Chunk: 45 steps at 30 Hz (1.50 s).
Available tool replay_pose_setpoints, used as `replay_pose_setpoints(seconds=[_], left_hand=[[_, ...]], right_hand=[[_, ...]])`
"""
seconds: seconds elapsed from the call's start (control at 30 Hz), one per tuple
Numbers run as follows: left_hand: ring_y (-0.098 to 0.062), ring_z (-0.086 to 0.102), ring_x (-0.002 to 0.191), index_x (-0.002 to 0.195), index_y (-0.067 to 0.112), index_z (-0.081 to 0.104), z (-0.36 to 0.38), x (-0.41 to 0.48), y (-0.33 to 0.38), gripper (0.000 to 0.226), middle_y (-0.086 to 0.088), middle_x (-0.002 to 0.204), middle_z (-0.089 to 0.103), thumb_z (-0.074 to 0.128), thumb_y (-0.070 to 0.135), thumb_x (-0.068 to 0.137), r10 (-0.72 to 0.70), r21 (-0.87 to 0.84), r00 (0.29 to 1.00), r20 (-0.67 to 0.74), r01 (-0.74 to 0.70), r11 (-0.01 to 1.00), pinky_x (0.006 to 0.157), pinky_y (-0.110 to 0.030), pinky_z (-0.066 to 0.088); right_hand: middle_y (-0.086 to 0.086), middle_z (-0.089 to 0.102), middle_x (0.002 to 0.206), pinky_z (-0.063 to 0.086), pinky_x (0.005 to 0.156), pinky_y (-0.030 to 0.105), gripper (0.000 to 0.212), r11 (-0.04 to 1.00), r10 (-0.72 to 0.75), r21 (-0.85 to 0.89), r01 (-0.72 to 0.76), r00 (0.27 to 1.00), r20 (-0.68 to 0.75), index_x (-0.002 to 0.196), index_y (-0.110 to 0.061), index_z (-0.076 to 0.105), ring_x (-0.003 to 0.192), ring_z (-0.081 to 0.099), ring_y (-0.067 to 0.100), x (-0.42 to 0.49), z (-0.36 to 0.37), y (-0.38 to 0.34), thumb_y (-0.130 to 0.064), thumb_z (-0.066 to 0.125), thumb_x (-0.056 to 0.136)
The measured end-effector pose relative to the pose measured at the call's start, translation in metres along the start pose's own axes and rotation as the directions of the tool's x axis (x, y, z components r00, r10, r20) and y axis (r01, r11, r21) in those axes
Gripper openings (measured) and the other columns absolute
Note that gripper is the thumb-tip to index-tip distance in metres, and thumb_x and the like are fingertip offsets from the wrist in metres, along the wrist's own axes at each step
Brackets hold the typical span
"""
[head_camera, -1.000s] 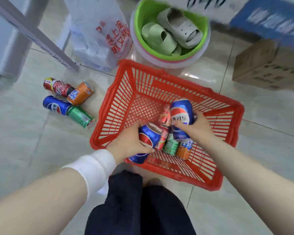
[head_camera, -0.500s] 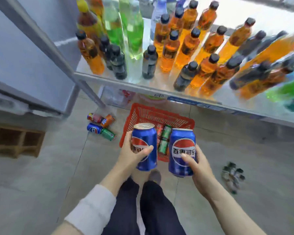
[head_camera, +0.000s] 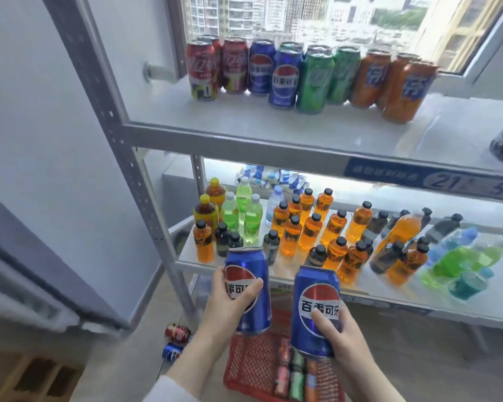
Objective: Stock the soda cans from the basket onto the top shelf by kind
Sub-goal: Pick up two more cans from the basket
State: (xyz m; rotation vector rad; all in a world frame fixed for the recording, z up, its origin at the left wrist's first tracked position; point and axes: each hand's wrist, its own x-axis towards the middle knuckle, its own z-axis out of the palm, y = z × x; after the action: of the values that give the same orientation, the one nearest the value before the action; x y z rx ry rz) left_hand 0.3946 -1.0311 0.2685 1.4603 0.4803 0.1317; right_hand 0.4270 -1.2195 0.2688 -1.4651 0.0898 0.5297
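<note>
My left hand (head_camera: 227, 310) grips one blue cola can (head_camera: 250, 265) upright, thumb curled across its label. My right hand (head_camera: 343, 338) grips a second blue can (head_camera: 317, 285) just beside it at three o'clock, thumb on the logo. Both hang above the red basket (head_camera: 244, 369) at six o'clock, where more loose cans (head_camera: 295, 372) lie. At twelve o'clock the top shelf (head_camera: 244, 123) carries red cans (head_camera: 215, 68) at its nine o'clock end, then shelved blue cans (head_camera: 285, 79), green cans (head_camera: 317, 82) and orange cans (head_camera: 401, 88) toward three o'clock.
</note>
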Motion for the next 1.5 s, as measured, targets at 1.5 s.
replay_pose_setpoints(seconds=[1.5], left_hand=[[-0.015, 0.047, 0.112, 0.129, 0.017, 0.039, 0.022, 0.347, 0.241, 0.076, -0.004, 0.128, 0.044, 0.081, 0.026, 0.066, 0.559, 0.271, 0.825, -0.086, -0.521, 0.810, 0.088, -0.022, 0.038]], right_hand=[[0.003, 0.060, 0.118, 0.052, 0.090, 0.037, 0.075, 0.802, -0.566, -0.246, 0.545, 0.824, -0.023, 0.118, -0.027, 0.042, 0.112, 0.057, 0.017, 0.238, 0.066, -0.251, -0.017, 0.083, 0.057]])
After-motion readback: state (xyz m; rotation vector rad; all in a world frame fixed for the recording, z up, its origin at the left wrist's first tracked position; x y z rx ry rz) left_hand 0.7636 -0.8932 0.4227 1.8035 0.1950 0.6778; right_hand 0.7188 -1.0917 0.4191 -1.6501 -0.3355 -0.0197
